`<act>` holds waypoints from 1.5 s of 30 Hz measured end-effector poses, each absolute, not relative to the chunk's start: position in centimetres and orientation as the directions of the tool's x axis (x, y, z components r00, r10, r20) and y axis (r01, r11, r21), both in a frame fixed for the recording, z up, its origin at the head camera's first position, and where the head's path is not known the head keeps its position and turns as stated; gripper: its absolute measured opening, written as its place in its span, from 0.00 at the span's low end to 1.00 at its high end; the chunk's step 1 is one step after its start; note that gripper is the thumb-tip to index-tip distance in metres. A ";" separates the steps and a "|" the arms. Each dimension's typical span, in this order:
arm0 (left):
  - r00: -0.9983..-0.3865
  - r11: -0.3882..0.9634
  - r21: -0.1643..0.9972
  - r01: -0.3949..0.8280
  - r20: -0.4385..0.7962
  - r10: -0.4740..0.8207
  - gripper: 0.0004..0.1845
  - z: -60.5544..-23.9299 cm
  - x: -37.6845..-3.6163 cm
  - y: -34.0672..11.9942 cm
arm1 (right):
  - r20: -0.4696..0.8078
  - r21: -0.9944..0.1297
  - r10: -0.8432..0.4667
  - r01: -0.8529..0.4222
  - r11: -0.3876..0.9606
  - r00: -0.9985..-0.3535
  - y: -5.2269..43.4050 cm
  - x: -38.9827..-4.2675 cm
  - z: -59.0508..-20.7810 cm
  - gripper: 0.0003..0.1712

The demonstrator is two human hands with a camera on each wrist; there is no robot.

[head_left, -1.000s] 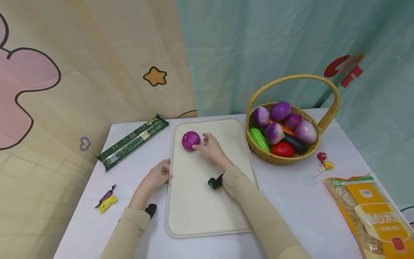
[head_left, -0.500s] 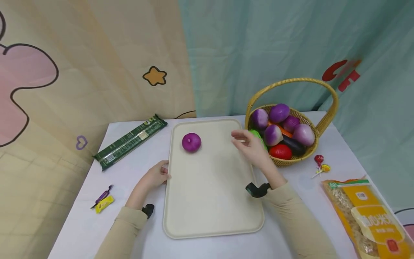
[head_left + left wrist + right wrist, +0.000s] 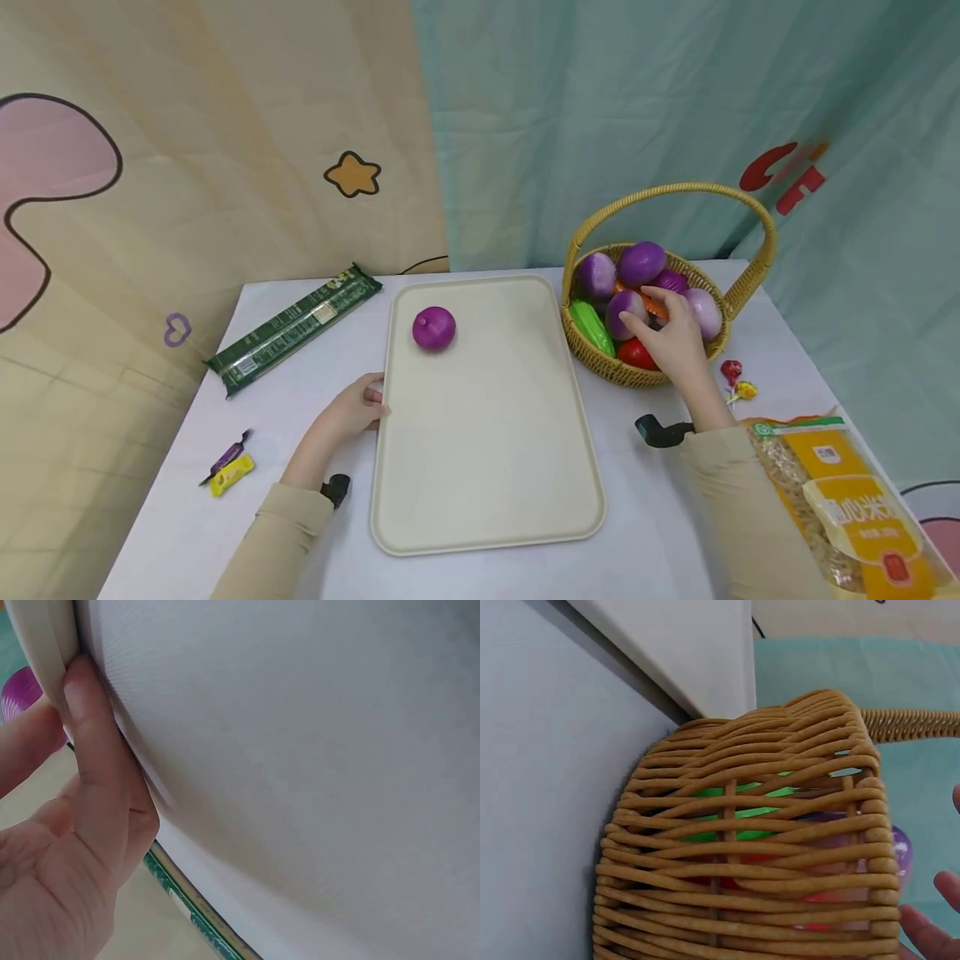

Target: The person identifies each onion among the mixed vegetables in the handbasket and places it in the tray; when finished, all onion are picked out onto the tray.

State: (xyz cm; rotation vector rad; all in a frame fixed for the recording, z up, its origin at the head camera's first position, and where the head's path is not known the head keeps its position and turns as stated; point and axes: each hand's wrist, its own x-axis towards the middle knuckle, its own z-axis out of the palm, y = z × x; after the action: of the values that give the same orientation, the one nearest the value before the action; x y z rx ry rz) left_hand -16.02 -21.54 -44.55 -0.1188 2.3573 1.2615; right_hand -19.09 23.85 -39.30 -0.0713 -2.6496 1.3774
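My left hand (image 3: pixel 354 410) pinches the left rim of a cream rectangular tray (image 3: pixel 487 433), as the left wrist view shows close up. A purple onion (image 3: pixel 434 328) sits on the tray near its far left corner. Over the wicker basket (image 3: pixel 626 373), my right hand (image 3: pixel 677 337) has thumb and fingers spread apart, the thumb close beside a purple-and-white turnip (image 3: pixel 624 313). Around that turnip lie a red tomato (image 3: pixel 636 353), a green pepper-like vegetable (image 3: pixel 591 327) and more purple vegetables. In the right wrist view, fingertips (image 3: pixel 926 934) show at the basket's rim.
A long green packet (image 3: pixel 296 329) lies left of the tray, with two wrapped candies (image 3: pixel 231 473) nearer. Two lollipops (image 3: pixel 735 381) and an orange-and-clear food bag (image 3: pixel 847 504) lie at right. The basket's tall handle (image 3: pixel 678 190) arches over its contents.
My right hand has left the onion on the tray and moved right, across to the basket. My left hand stays at the tray's left rim.
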 end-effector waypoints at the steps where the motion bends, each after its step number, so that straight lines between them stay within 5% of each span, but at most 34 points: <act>1: -0.890 0.574 0.767 -0.285 -0.434 0.139 0.34 -44.5 -16.0 -21.6 | 0.088 -0.820 0.109 -0.010 0.572 -0.990 23.9 -19.3 -39.5 0.40; 8: -0.888 0.569 0.769 -0.293 -0.439 0.136 0.34 -44.8 -16.1 -21.9 | -0.008 -0.794 0.129 0.085 0.602 -0.992 23.9 -20.4 -41.4 0.49; 28: -0.893 0.573 0.770 -0.281 -0.429 0.139 0.33 -44.5 -16.3 -21.7 | 0.057 -0.882 0.223 0.055 0.469 -0.973 22.8 -19.1 -40.5 0.45; 38: -0.897 0.575 0.771 -0.275 -0.421 0.135 0.33 -44.5 -16.7 -21.7 | 0.077 -0.971 -0.003 -0.075 0.225 -0.997 16.3 -19.4 -38.7 0.38; 45: -0.894 0.570 0.771 -0.285 -0.429 0.133 0.34 -44.7 -16.4 -21.8 | -0.109 -0.988 -0.087 0.098 0.117 -0.990 10.9 -22.5 -43.0 0.38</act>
State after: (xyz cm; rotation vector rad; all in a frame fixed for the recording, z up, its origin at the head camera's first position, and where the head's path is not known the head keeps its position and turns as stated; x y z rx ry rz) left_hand -16.42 -21.82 -44.75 -0.1228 2.3612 1.2730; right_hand -22.45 10.85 -43.01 -0.0130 -2.4473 2.1852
